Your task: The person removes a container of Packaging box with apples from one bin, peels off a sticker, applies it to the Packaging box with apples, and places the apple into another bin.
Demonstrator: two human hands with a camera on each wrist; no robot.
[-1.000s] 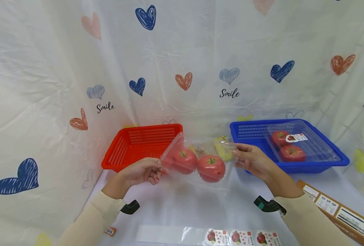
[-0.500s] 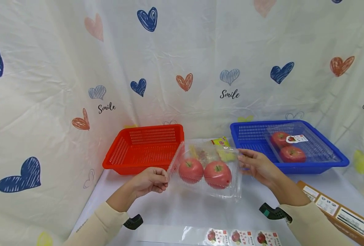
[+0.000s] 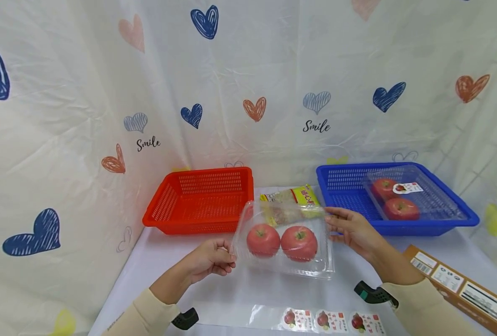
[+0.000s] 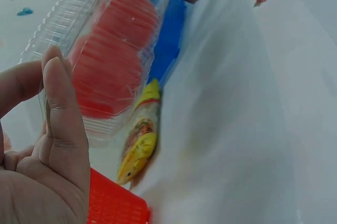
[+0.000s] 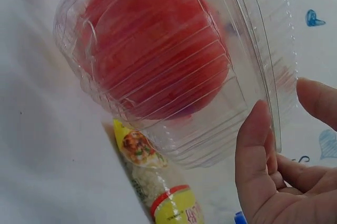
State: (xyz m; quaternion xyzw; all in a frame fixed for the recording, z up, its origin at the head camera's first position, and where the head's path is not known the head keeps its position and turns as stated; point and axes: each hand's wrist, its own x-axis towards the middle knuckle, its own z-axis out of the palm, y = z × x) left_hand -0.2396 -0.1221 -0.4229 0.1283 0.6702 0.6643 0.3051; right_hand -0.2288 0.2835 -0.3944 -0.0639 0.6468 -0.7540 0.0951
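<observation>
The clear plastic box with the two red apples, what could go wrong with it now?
The clear plastic clamshell box is pinched only at its two ends, by the left hand and the right hand. If either grip slips, it could tip, and the two red apples might roll out should the lid pop open. It may also knock the yellow snack packet lying just behind it.

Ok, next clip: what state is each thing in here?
Clear box: closed, two tomatoes inside, held by both ends.
Left hand: pinches the box's left edge.
Right hand: grips the box's right edge.
Red basket: upright, nothing visible inside.
Blue basket: holds a closed, labelled box.
Snack packet: lying flat between the baskets.
</observation>
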